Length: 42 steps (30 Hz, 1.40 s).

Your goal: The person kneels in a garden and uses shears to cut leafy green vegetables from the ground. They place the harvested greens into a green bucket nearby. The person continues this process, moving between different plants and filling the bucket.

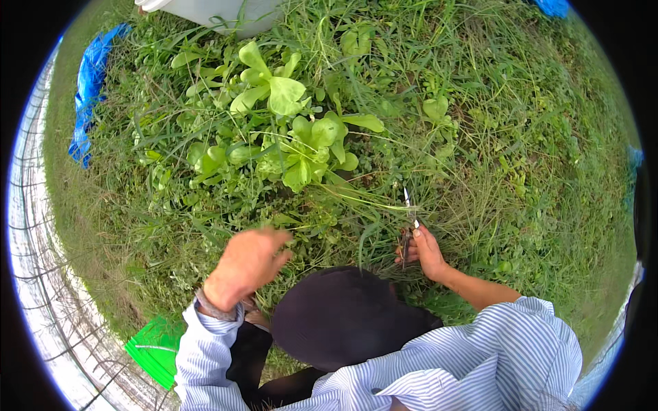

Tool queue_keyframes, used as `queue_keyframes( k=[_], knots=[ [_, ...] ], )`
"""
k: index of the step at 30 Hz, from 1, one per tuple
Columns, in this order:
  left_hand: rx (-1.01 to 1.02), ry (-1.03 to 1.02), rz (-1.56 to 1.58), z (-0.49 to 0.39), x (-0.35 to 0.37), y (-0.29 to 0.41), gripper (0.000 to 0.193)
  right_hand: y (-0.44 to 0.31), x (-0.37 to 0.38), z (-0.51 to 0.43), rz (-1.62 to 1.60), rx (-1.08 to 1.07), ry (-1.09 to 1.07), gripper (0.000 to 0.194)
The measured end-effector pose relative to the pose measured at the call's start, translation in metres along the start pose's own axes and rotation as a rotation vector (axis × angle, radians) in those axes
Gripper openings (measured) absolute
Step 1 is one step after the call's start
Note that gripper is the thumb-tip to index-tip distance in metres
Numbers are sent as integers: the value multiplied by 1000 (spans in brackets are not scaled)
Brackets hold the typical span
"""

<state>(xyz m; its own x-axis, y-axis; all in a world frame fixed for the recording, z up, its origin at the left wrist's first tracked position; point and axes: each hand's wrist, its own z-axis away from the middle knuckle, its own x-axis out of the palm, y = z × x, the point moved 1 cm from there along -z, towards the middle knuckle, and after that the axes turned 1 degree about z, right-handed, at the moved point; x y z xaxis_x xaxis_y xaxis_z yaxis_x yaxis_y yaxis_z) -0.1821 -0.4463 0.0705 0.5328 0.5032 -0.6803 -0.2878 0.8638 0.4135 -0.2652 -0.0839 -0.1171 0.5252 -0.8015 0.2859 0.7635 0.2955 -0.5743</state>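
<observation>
My right hand (425, 254) grips a small bladed cutting tool (405, 244) by its dark handle. The thin silver blade points away from me, over flattened grass; whether it is a knife or snips cannot be made out. My left hand (249, 264) is blurred above the weeds, with thumb and fingers apart and nothing visible in it. Beyond both hands grows a pale green, broad-leaved leafy plant (308, 149) that looks like lettuce. A second leafy plant (272, 85) stands behind it. Long grass stems (370, 198) stretch from near the closer plant toward the blade.
A white plastic bucket (226, 13) lies at the top edge. Blue plastic sheeting (92, 87) lies at far left, beside pale sheeting with dark grid lines (31, 205). A green plastic container (157, 352) is at lower left. My dark-clothed knee (339, 318) sits between my arms.
</observation>
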Motion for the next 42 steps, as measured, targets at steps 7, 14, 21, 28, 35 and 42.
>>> queue_keyframes(
  k=[7,14,21,28,35,42],
  knots=[
    [439,566,-367,-113,29,61,50,-10,7,29,-44,-49,68,45],
    [266,290,-147,-58,192,45,68,-91,37,80,-17,-302,57,65],
    [384,405,150,-41,194,20,53,-162,98,9,162,-156,-459,57],
    [204,688,-34,-30,134,-1,52,-147,109,-33,160,155,-498,51],
    [-199,748,-184,-37,95,-30,69,-145,118,-62,312,175,-543,57],
    [-226,723,-165,-36,98,-49,59,-150,129,-82,358,91,-590,58]
  ],
)
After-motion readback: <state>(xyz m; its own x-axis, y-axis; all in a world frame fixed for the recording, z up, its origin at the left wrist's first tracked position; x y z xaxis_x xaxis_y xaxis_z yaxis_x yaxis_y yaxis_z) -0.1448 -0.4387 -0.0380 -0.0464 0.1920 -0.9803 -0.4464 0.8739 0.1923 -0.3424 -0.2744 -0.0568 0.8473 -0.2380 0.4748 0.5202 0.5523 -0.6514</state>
